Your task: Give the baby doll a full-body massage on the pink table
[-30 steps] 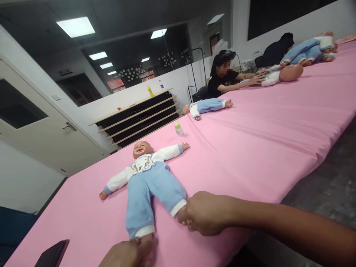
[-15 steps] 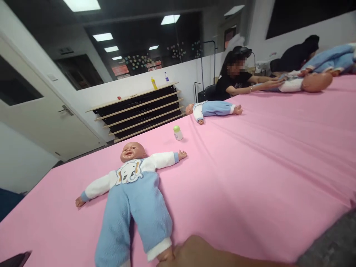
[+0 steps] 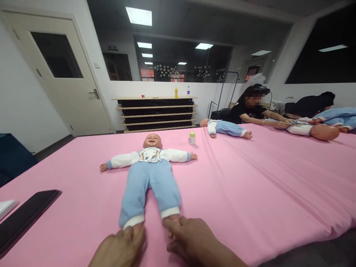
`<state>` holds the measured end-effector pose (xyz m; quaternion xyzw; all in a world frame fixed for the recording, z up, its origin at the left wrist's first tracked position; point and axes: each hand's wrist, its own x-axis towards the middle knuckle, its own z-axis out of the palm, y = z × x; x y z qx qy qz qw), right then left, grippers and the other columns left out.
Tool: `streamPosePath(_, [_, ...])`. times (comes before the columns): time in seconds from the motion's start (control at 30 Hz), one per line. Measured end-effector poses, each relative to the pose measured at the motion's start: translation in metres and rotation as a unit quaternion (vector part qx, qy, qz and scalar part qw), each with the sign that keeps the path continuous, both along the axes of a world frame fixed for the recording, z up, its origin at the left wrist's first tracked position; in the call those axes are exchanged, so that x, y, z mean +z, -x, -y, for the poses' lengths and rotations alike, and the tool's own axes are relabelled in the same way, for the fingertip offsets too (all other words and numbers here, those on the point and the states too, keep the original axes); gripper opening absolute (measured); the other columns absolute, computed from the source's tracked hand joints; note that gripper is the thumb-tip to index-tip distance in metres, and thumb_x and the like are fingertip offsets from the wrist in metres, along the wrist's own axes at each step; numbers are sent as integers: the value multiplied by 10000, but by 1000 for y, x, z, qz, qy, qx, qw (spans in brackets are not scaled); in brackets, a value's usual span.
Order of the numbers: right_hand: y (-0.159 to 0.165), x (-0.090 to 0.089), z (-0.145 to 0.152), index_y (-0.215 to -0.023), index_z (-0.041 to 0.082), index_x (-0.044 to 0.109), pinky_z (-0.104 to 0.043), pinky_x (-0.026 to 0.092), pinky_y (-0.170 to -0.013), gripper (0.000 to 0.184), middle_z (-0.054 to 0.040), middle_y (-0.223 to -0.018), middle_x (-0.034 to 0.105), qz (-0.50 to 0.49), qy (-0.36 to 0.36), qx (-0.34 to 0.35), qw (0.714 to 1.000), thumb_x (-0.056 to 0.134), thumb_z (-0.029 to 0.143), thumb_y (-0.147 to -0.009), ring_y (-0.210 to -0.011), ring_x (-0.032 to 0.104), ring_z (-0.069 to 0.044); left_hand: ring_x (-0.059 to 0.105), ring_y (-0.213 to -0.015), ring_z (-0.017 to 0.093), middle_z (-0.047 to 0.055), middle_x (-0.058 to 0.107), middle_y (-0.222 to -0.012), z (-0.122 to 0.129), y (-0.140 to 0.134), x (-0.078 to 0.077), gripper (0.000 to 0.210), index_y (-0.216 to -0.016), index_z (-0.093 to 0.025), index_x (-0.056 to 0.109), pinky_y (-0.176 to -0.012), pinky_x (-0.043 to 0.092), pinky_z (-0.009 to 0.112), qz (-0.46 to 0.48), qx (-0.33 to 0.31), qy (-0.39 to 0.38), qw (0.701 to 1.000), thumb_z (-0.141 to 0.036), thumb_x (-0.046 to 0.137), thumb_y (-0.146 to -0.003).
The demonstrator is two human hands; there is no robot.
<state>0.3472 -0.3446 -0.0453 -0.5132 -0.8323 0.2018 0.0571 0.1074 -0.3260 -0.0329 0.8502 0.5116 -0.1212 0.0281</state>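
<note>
A baby doll (image 3: 151,176) in a white top with an elephant face and light-blue trousers lies on its back, head away from me, arms spread wide. My left hand (image 3: 121,246) is closed around its foot on the left. Around the other foot, on the right, my right hand (image 3: 191,237) is closed too, with the fingers wrapped at the ankle. Both of the doll's feet are mostly hidden by my hands. A small white bottle with a green cap (image 3: 191,139) stands beyond the doll's outstretched right-side arm.
A pink sheet (image 3: 236,193) covers the table. At left lie a black flat pad (image 3: 30,215) and a white object (image 3: 7,207). Another doll (image 3: 228,128) lies further back. A person (image 3: 251,107) handles a third doll (image 3: 319,131); a shelf (image 3: 157,113) stands behind.
The view has levelled and turned left, bringing the black pad and my left hand into sight, the left hand on the doll's foot. My right hand still grips the other foot.
</note>
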Motion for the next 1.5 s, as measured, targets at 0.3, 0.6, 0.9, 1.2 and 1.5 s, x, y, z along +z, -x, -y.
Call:
streamPosePath(0.3, [13,-2,18,-1280,300,542,-273,404,-732,335,-66,-1033,653,-5,-152,-84,985,489,366,-955,-889,638,-210,656,-828,275,120,663,-964,18,-6,-2,339,-1180,-172,529,-692,477,363,112,12,-126,986,-347,336,-964])
streamPosePath(0.6, [8,-19,12,-977,255,639,-217,393,-690,117,18,-839,681,-165,-205,-93,960,567,266,-886,-745,612,-141,584,-958,312,176,614,-1032,32,-12,-4,344,-1159,-138,595,-810,467,437,175,-34,-311,933,-309,385,-947])
streamPosePath(0.9, [4,-30,6,-1126,243,644,-238,436,-736,262,-37,-994,727,-180,-201,-80,960,468,226,-932,-844,665,-170,561,-1163,309,185,489,-1386,27,-87,-18,405,-1267,-167,559,-983,437,444,419,-11,-212,883,-370,431,-941])
streamPosePath(1.2, [2,-25,10,-1159,221,614,-255,471,-783,259,-36,-1059,709,-285,-178,-59,940,501,238,-927,-868,656,-165,338,-1439,260,71,389,-1542,-5,-85,-43,466,-1315,-249,609,-1195,253,413,676,-31,51,735,-387,592,-871])
streamPosePath(1.5, [7,-22,14,-1292,223,473,-257,455,-754,322,-46,-1022,689,-270,-193,-103,938,397,359,-1010,-870,652,-173,586,-1206,286,174,595,-1329,-12,-83,-45,674,-1374,-168,544,-1067,434,450,800,23,301,518,-376,738,-763])
